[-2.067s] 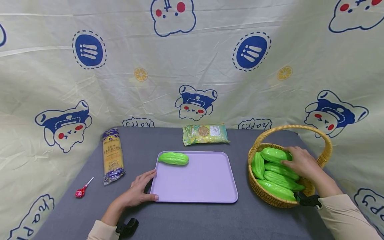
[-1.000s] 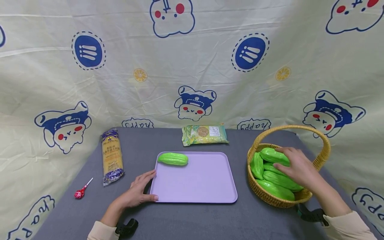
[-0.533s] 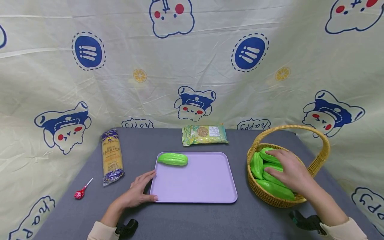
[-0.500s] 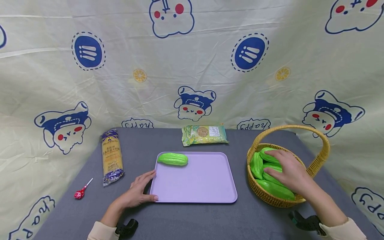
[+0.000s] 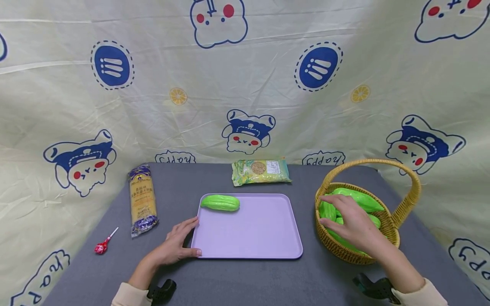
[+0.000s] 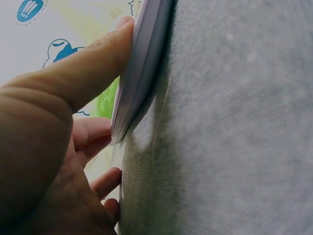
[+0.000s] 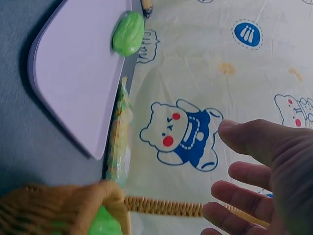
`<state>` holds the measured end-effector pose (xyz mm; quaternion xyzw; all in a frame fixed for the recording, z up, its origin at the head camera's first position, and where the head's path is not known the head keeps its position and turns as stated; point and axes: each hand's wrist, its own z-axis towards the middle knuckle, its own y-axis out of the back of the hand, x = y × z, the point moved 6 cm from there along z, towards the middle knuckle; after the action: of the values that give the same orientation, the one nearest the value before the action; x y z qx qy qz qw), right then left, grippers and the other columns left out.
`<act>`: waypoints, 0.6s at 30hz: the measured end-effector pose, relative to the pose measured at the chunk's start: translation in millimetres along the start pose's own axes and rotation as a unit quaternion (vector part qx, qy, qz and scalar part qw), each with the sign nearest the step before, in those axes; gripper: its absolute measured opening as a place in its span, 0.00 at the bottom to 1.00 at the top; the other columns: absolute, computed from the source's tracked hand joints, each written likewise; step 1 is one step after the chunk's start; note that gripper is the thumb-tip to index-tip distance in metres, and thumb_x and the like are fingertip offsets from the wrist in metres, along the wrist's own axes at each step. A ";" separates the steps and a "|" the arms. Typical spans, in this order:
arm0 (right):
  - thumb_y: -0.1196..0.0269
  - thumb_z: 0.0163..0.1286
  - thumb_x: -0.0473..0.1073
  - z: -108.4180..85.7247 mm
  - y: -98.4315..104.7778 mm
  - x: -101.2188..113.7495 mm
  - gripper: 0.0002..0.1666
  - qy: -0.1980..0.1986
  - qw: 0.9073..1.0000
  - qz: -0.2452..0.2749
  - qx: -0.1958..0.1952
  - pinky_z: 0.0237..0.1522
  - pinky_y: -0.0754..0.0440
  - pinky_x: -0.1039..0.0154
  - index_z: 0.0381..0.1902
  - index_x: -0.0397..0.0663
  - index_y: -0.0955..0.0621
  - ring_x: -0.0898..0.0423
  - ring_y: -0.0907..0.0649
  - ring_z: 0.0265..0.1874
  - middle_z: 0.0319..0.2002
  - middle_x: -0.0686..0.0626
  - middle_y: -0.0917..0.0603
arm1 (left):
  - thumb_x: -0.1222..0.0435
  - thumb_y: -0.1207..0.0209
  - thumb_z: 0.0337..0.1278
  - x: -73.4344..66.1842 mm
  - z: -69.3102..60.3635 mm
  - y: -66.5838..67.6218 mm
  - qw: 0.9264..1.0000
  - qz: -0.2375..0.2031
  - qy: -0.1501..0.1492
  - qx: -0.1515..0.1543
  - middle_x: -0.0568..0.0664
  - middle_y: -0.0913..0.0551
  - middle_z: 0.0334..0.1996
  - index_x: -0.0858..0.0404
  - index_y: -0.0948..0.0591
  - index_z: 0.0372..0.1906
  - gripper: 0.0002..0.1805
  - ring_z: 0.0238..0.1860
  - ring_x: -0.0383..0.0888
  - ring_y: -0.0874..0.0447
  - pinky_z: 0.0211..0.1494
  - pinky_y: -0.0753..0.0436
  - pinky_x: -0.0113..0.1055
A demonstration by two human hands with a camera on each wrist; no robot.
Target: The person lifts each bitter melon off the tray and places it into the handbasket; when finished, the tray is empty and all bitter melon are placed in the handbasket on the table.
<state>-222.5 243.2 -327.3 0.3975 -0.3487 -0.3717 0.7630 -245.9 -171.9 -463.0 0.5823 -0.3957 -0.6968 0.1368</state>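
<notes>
My right hand is spread over the wicker basket, with straight fingers and nothing in its grasp. In the right wrist view, its thumb and fingers are apart. Several shiny green bitter melons lie in the basket, partly hidden by the hand. My left hand touches the left edge of a lilac tray, its thumb near the front corner and its fingers farther back. The left wrist view shows the thumb against the tray rim. One bitter melon lies at the tray's back left.
Behind the tray lies a green and yellow packet. A bag of pasta and a red lollipop are on the left of the grey table. The basket's tall handle arches over it.
My right hand has moved left and nearer across the basket, uncovering the bitter melon at its back. The left hand and the tray have stayed in place.
</notes>
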 end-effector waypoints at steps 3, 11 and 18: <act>0.30 0.56 0.43 3.0 -4.4 5.3 0.30 -0.005 1.000 0.010 0.004 0.49 0.25 0.42 0.56 0.43 0.24 0.43 0.25 0.52 0.52 0.41 0.20 | 0.50 0.31 0.44 0.0 -0.1 0.1 1.000 0.000 0.000 0.001 0.57 0.45 0.73 0.64 0.40 0.70 0.49 0.69 0.64 0.50 0.62 0.50 0.69; 0.30 0.56 0.43 15.5 -19.8 21.8 0.32 -0.007 0.999 0.050 0.018 0.51 0.26 0.43 0.58 0.44 0.25 0.44 0.25 0.54 0.54 0.41 0.22 | 0.50 0.31 0.44 -0.3 -0.4 0.8 1.000 -0.005 0.000 0.003 0.57 0.45 0.73 0.64 0.40 0.70 0.49 0.69 0.64 0.50 0.62 0.50 0.69; 0.30 0.55 0.43 29.0 -39.9 38.5 0.30 0.025 0.998 0.056 0.019 0.49 0.24 0.46 0.57 0.43 0.24 0.46 0.23 0.52 0.52 0.44 0.20 | 0.50 0.31 0.44 -0.3 -0.2 0.0 1.000 -0.004 -0.001 0.001 0.58 0.45 0.73 0.65 0.40 0.70 0.49 0.69 0.64 0.50 0.63 0.50 0.69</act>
<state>-239.6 184.3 -339.9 0.4010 -0.3585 -0.3112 0.7835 -245.6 -171.7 -462.8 0.5832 -0.3947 -0.6975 0.1328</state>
